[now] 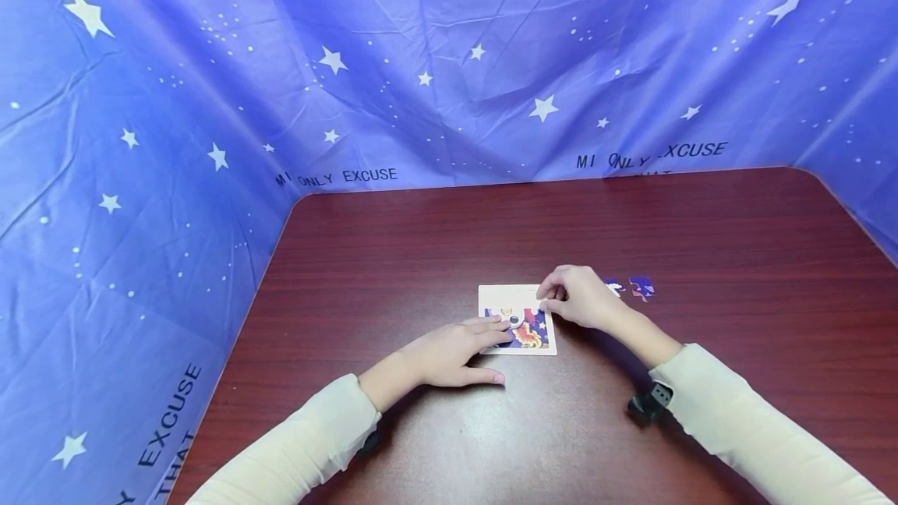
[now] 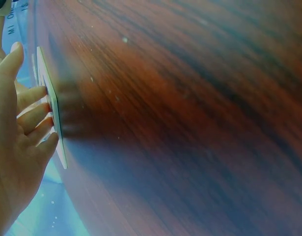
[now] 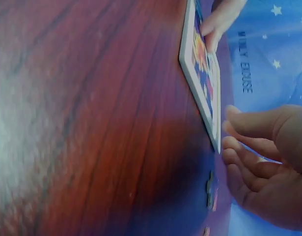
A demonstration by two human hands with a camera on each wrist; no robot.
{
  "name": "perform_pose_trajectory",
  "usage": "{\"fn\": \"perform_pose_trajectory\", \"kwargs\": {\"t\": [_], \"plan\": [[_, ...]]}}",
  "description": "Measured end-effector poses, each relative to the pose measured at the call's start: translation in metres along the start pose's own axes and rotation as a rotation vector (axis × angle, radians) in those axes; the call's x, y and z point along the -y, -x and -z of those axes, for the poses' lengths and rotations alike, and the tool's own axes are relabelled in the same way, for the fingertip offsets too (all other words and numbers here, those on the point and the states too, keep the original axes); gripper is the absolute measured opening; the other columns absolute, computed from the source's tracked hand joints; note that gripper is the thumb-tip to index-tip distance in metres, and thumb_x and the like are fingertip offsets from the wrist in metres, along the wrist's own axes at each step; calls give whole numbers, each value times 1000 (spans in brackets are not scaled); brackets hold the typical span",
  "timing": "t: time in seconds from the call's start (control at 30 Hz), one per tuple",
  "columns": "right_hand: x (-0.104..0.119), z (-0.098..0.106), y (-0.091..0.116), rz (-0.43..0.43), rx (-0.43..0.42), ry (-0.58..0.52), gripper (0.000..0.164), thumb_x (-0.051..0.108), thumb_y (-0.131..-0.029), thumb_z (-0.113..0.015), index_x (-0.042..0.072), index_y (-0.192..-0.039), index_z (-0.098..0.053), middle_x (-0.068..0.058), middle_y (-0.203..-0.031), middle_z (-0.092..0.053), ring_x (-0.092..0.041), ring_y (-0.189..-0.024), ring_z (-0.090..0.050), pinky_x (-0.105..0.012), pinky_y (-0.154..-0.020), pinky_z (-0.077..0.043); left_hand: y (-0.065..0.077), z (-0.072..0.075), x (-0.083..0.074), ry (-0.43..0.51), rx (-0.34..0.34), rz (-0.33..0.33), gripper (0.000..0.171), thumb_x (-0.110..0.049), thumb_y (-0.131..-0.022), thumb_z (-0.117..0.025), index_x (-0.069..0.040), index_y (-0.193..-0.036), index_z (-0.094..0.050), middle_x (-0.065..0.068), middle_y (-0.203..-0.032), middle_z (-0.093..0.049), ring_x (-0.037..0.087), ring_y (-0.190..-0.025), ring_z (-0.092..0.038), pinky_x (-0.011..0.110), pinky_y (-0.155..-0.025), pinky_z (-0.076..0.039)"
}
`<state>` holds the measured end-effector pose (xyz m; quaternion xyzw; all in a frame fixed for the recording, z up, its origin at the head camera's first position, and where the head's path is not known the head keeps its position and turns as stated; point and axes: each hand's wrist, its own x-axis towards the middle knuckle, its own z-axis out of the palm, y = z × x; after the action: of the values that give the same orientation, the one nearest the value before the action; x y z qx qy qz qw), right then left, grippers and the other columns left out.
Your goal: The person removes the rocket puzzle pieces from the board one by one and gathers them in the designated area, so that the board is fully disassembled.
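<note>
A small jigsaw puzzle in a pale frame (image 1: pixel 550 333) lies on the table, its lower part filled with a colourful picture and its upper strip plain white. My left hand (image 1: pixel 449 353) rests on the left side of the puzzle, fingers stretched out flat and thumb on the table side. At the upper right corner is my right hand (image 1: pixel 578 298), with bent fingers and the thumb near the index fingertip. I cannot tell whether a puzzle piece sits between those fingertips. In the right wrist view the right hand (image 3: pixel 268 157) is just beyond the frame's corner (image 3: pixel 218 145).
Loose puzzle pieces (image 1: pixel 641 287) lie to the right of the frame, one partly behind the right hand. The dark red wooden table (image 1: pixel 393 248) ends at a blue star-printed curtain (image 1: pixel 449 100) at the back and sides. A black wrist camera (image 1: pixel 648 404) hangs at the right sleeve.
</note>
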<state>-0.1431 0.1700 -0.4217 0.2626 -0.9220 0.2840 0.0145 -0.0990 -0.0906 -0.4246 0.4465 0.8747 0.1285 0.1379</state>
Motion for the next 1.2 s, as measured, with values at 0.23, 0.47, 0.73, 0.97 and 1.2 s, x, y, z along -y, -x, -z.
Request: {"fn": "perform_pose_trajectory", "kwargs": {"t": [0.23,0.47,0.73,0.97,1.2], "plan": [[8,0,4,7,82,61,10,10,-74,-80,9,-79,-71,0,-73,-59,-9,-66,-50,-19,-59,-42,-2,-1,-1,0,-6,-9,63,-56,-91,-55,-19,-143,-47,-1,-154,-39,13,-146,-31,30,-121,-28],[10,3,5,-12,105,64,17,15,-71,-84,10,-79,-70,0,-73,-57,-9,-67,-49,-20,-58,-41,-2,0,-2,-1,-5,-7,63,-56,-92,-54,-19,-142,-47,-1,-154,-39,14,-146,-31,31,-121,-28],[14,2,6,-59,100,63,25,18,-64,-88,9,-76,-68,0,-74,-58,-8,-67,-48,-20,-58,-41,-2,1,-3,-5,-2,-1,63,-56,-92,-53,-19,-143,-47,-1,-154,-39,14,-146,-32,31,-121,-29],[14,-3,1,-66,103,34,32,15,-61,-90,10,-71,-60,-1,-70,-55,-8,-66,-47,-19,-58,-38,-1,0,-4,-25,-17,0,63,-56,-92,-53,-18,-142,-48,1,-153,-41,15,-145,-34,31,-121,-29],[11,-5,1,-73,135,-76,31,10,-64,-88,11,-71,-57,3,-63,-56,-3,-59,-47,-16,-53,-38,-3,-1,-4,-40,-22,-8,63,-56,-92,-53,-17,-141,-49,1,-153,-42,15,-144,-36,31,-120,-30]]}}
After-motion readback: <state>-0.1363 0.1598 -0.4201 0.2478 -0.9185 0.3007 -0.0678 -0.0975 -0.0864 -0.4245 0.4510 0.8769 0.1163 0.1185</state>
